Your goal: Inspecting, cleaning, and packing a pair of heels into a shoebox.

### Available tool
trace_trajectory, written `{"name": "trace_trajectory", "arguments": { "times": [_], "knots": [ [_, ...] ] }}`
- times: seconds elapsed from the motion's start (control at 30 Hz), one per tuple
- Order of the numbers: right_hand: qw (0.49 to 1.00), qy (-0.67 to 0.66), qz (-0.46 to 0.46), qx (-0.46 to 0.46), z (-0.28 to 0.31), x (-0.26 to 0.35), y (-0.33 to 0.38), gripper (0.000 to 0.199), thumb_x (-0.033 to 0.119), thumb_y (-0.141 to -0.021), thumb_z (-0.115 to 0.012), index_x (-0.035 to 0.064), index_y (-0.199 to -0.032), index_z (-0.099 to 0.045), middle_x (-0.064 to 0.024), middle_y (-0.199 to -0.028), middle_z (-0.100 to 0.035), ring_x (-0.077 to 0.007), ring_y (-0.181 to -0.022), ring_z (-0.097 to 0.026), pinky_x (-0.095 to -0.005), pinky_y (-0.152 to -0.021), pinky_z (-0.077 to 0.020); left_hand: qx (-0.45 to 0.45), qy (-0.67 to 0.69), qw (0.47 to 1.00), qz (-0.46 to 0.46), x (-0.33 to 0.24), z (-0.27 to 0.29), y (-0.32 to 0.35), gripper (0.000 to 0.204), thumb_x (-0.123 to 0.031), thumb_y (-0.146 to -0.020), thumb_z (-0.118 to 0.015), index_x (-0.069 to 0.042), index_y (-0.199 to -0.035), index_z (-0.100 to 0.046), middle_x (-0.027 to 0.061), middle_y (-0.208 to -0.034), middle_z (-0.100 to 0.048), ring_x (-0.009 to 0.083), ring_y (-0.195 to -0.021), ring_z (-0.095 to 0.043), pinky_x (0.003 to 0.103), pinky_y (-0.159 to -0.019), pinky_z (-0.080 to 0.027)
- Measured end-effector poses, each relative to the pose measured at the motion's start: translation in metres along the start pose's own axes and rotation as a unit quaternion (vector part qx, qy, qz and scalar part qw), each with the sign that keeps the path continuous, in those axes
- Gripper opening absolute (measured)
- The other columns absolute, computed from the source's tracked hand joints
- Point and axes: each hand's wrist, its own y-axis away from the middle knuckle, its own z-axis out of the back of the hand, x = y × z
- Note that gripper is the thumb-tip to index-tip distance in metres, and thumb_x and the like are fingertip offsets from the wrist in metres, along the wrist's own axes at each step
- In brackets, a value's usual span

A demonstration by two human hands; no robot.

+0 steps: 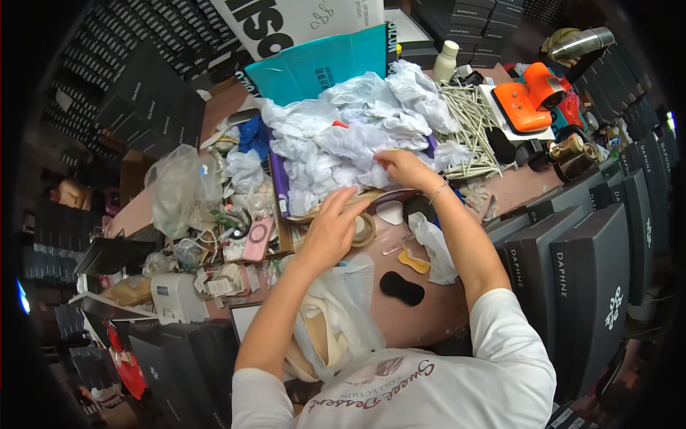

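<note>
The right hand [401, 166] pinches the edge of a heap of white tissue paper [357, 136]; the left hand [332, 225], fingers curled, seems to press a flat piece beneath it, though what exactly is unclear. Both work on a cluttered pinkish table [436, 307], beside a tape roll [366, 229], hemmed in by stacked dark boxes [572, 272].

pinkish-brown worktable [443, 314] fills centre of frame, crowded with clutter. stacks of dark grey boxes [593, 286] line right edge, more dark boxes [143, 107] piled across upper left. white sign with large black letters [286, 21] leans at top centre, teal folder [314, 64] just below it. orange tool [529, 96] sits upper right. white label printer [175, 297] lower left. bright, even light overhead; outer rim falls dark.
</note>
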Motion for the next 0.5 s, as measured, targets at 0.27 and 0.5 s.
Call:
{"name": "trace_trajectory", "arguments": {
  "times": [0.27, 0.5],
  "knots": [
    [0.946, -0.311, -0.086, 0.008, 0.007, -0.032, 0.008, 0.042, -0.007, -0.081, -0.042, -0.0037, -0.121, -0.055, -0.0119, -0.111, -0.063, -0.0177, -0.104, -0.060, -0.0280, -0.091, -0.0463, 0.114, -0.218, 0.968, 0.041, 0.083, -0.067, -0.105, 0.065, -0.026, -0.065, -0.077, -0.014, -0.125, -0.054, 0.0173, -0.141, -0.033, 0.0406, -0.131, -0.030, 0.056, -0.096, -0.038],
    [0.992, -0.036, -0.091, 0.086, 0.033, -0.001, 0.026, 0.025, -0.001, -0.079, -0.047, -0.0031, -0.095, -0.067, -0.0188, -0.087, -0.067, -0.0299, -0.078, -0.066, -0.0379, -0.074, -0.0518, 0.075, -0.212, 0.972, 0.065, 0.114, -0.067, -0.132, 0.027, -0.010, -0.068, -0.069, -0.004, -0.094, -0.064, 0.0144, -0.117, -0.054, 0.0343, -0.109, -0.049, 0.042, -0.082, -0.051]
  ]
}}
